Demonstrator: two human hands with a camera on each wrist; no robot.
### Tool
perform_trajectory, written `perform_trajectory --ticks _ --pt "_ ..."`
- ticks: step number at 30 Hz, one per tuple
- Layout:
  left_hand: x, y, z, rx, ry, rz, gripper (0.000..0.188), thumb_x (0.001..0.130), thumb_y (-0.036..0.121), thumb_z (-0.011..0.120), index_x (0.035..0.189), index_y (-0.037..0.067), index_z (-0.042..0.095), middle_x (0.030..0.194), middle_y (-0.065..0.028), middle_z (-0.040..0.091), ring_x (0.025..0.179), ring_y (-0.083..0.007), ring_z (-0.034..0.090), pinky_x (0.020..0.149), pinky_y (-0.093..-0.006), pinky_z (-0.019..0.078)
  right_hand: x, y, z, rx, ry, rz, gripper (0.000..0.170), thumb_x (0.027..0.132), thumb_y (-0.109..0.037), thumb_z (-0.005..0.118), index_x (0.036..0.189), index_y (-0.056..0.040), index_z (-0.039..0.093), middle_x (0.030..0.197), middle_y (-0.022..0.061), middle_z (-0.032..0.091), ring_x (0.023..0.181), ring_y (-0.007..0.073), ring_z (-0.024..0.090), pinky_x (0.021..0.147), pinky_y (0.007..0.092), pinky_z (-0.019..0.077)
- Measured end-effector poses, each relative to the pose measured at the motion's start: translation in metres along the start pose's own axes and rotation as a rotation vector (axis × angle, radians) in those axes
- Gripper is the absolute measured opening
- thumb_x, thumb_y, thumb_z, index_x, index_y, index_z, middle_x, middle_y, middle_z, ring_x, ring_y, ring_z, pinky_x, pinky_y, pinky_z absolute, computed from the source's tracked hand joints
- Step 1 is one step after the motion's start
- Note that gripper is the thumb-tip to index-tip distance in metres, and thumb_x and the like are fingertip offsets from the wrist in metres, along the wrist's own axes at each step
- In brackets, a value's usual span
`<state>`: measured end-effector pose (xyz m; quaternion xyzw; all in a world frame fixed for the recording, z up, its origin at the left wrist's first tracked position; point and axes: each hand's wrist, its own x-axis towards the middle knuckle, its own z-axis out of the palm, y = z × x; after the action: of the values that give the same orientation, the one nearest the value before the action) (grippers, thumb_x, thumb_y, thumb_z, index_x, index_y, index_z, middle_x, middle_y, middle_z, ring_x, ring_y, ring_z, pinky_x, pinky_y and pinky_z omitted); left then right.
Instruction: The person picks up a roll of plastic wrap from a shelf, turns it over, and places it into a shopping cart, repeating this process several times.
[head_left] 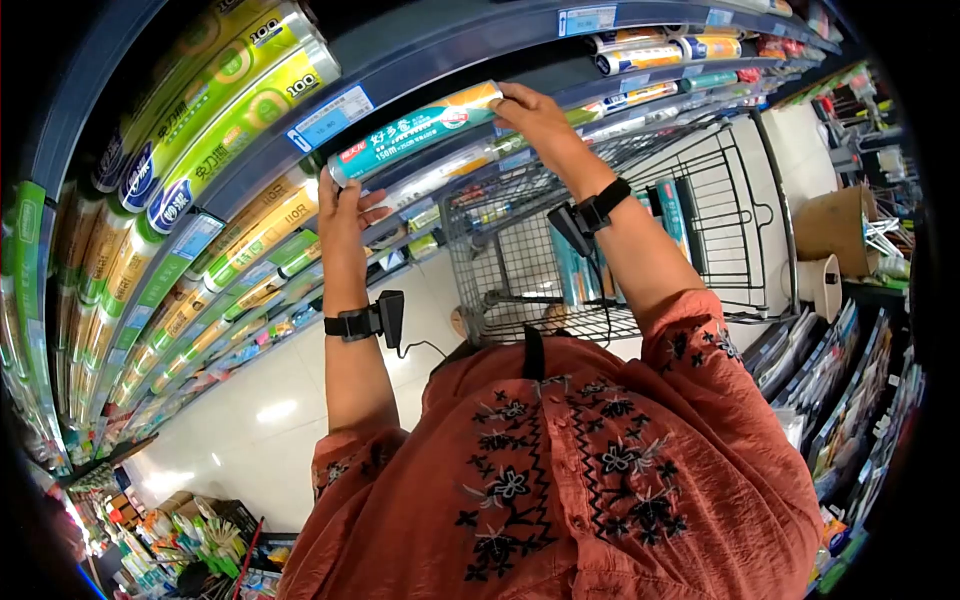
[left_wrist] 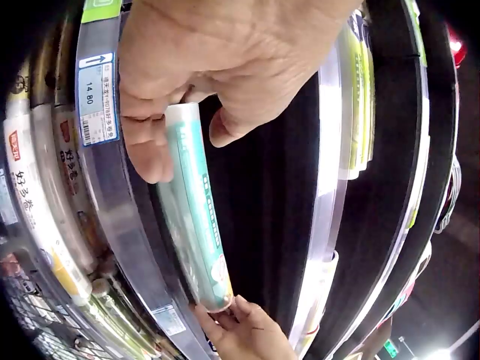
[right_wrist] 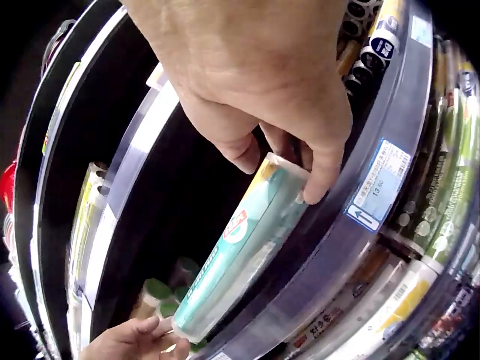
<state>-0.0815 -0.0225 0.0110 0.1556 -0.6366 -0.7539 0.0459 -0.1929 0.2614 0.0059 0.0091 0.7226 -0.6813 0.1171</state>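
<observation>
A long teal roll package with an orange end lies across the front of a dark shelf, a hand at each end. The left hand has its thumb and fingers at the teal end; in the left wrist view that hand is around the roll's near end. The right hand pinches the orange end; the right wrist view shows that hand with thumb and fingers on both sides of the package.
Green rolls fill the shelf at the left, with price labels along the shelf edge. Below the right arm stands a wire shopping cart holding teal packages. More goods stand at the right, beside a cardboard box.
</observation>
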Motion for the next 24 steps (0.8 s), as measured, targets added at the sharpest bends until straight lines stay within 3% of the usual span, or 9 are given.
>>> perform_trajectory --ticks 4,7,10,13,19,22,24 --pt "0.000 -0.005 0.001 -0.026 0.064 0.035 0.070 0.099 0.022 0.059 0.156 0.003 0.023 0.130 -0.0130 0.054 0.099 -0.0257 0.068 0.078 -0.0350 0.0591 0.006 0.003 0.006 -0.047 0.022 0.020 0.052 0.094 -0.026 0.066 0.139 -0.0024 0.056 0.116 0.0068 0.066 0.104 0.0161 0.060 0.087 0.0294 0.0482" --pt "0.003 -0.009 -0.004 -0.030 0.025 0.026 0.070 0.098 0.022 0.059 0.155 0.002 0.024 0.132 -0.0131 0.050 0.099 -0.0265 0.068 0.079 -0.0356 0.0595 0.011 0.010 0.008 -0.153 0.054 0.003 0.058 0.092 -0.027 0.066 0.140 0.0014 0.053 0.125 0.0169 0.066 0.113 0.0269 0.063 0.097 0.0332 0.0475" --pt "0.005 -0.015 -0.009 -0.032 -0.001 0.003 0.071 0.098 0.022 0.060 0.155 0.002 0.024 0.132 -0.0131 0.050 0.099 -0.0263 0.068 0.079 -0.0354 0.0598 0.012 0.011 0.008 -0.216 0.060 0.012 0.059 0.092 -0.028 0.065 0.141 0.0022 0.052 0.131 0.0206 0.063 0.119 0.0309 0.061 0.101 0.0341 0.0456" --pt "0.005 -0.017 -0.005 0.016 0.034 0.011 0.069 0.099 0.021 0.059 0.154 0.002 0.023 0.138 -0.0175 0.046 0.099 -0.0255 0.069 0.077 -0.0343 0.0605 0.012 0.013 0.011 -0.251 0.051 -0.071 0.060 0.092 -0.029 0.064 0.141 0.0033 0.051 0.130 0.0216 0.063 0.119 0.0305 0.061 0.101 0.0332 0.0462" --pt "-0.005 -0.005 0.007 0.139 0.049 0.020 0.071 0.099 0.023 0.059 0.154 -0.002 0.021 0.130 -0.0188 0.054 0.099 -0.0238 0.068 0.076 -0.0330 0.0604 0.009 0.015 0.009 -0.322 0.049 -0.115 0.060 0.092 -0.028 0.064 0.141 0.0043 0.050 0.129 0.0227 0.063 0.117 0.0299 0.062 0.100 0.0334 0.0474" --pt "-0.012 -0.006 0.008 0.186 0.050 0.039 0.075 0.098 0.024 0.061 0.156 0.001 0.019 0.149 -0.0215 0.039 0.105 -0.0267 0.067 0.079 -0.0345 0.0590 0.008 0.024 0.008 -0.260 0.072 -0.176 0.057 0.092 -0.027 0.064 0.138 0.0040 0.052 0.128 0.0224 0.063 0.117 0.0303 0.062 0.100 0.0346 0.0477" --pt "-0.021 -0.010 0.007 0.235 0.083 0.075 0.072 0.099 0.027 0.060 0.155 0.000 0.024 0.148 -0.0210 0.040 0.105 -0.0260 0.067 0.079 -0.0342 0.0582 -0.005 0.028 0.003 -0.259 0.108 -0.238 0.049 0.094 -0.023 0.063 0.135 0.0018 0.054 0.124 0.0160 0.065 0.113 0.0241 0.061 0.097 0.0329 0.0479"
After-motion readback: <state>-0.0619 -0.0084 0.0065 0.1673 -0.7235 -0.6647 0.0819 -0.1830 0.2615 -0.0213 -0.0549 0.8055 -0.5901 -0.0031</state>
